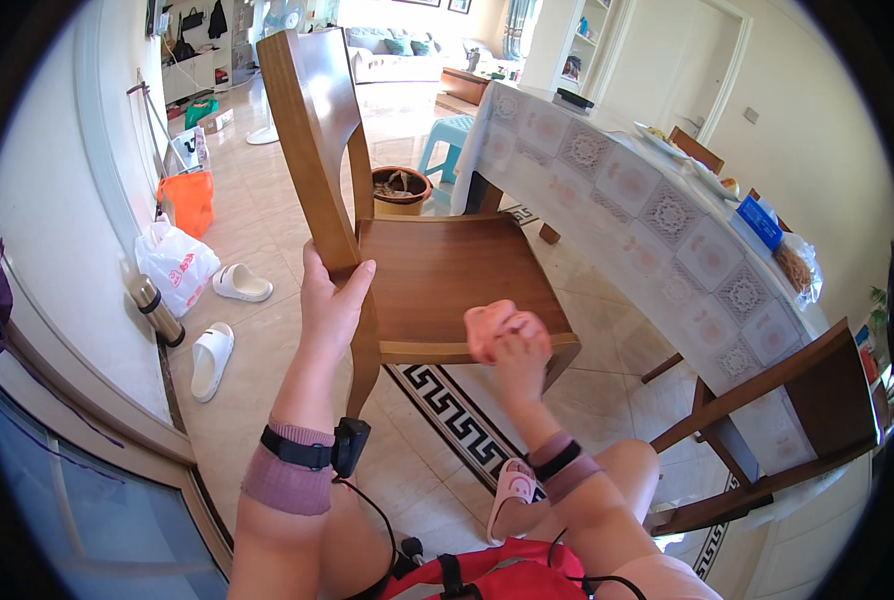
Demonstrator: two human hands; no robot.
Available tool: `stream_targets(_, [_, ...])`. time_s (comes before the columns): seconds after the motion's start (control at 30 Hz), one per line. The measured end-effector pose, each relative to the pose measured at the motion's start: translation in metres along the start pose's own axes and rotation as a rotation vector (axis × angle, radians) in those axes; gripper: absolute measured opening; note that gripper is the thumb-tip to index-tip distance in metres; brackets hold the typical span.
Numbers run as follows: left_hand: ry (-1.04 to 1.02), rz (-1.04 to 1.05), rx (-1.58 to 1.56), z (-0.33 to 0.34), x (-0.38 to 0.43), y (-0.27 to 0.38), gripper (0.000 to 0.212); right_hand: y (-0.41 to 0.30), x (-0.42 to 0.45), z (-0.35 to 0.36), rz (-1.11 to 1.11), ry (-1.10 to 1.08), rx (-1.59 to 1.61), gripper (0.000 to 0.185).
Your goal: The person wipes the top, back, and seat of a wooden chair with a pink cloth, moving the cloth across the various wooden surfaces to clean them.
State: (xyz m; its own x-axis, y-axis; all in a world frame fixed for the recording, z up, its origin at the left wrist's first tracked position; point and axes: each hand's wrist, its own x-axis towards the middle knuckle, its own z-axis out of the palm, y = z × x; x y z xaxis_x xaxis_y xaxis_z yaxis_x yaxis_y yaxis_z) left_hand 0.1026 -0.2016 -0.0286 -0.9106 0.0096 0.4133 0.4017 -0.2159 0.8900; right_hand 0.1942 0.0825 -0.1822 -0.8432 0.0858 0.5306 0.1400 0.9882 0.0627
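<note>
A wooden chair stands before me, its seat level and its tall backrest on the left. My left hand grips the backrest's upright near the seat, thumb on the inner side. Bunched in my right hand is a pink cloth, held at the front edge of the seat, near its right corner. Whether the cloth touches the wood is hard to tell.
A table with a patterned cloth curves along the right, plates on it. Another wooden chair stands at lower right. White slippers, a steel flask and bags line the left wall. Behind the chair are a bin and a blue stool.
</note>
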Motion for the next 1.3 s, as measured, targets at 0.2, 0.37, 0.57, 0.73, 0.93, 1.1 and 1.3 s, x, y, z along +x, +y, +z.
stream_targets(0.2, [-0.014, 0.013, -0.004, -0.001, 0.002, -0.006, 0.050, -0.137, 0.014, 0.009, -0.167, -0.022, 0.255, 0.033])
stream_targets(0.37, [-0.011, 0.012, -0.029, -0.001, 0.001, -0.003, 0.049, -0.170, 0.029, -0.016, -0.083, -0.040, 0.396, 0.036])
stream_targets(0.57, [-0.030, 0.023, -0.065, -0.004, 0.003, -0.010, 0.048, -0.091, 0.029, -0.025, -0.136, 0.108, 0.274, 0.050])
stream_targets(0.73, [-0.007, -0.001, -0.036, -0.002, 0.001, -0.006, 0.049, 0.012, 0.020, -0.031, 0.000, -0.002, 0.026, 0.059])
stream_targets(0.93, [-0.012, -0.044, -0.068, 0.000, -0.001, 0.003, 0.049, 0.076, 0.030, -0.048, 0.290, -0.343, -0.151, 0.063])
stream_targets(1.1, [0.018, -0.034, -0.047, 0.002, 0.003, -0.005, 0.049, 0.017, 0.028, -0.021, -0.059, -0.374, -0.456, 0.054])
stream_targets(1.3, [0.033, -0.033, -0.091, 0.003, 0.001, -0.002, 0.048, -0.127, 0.032, -0.013, -0.268, -0.161, -0.176, 0.056])
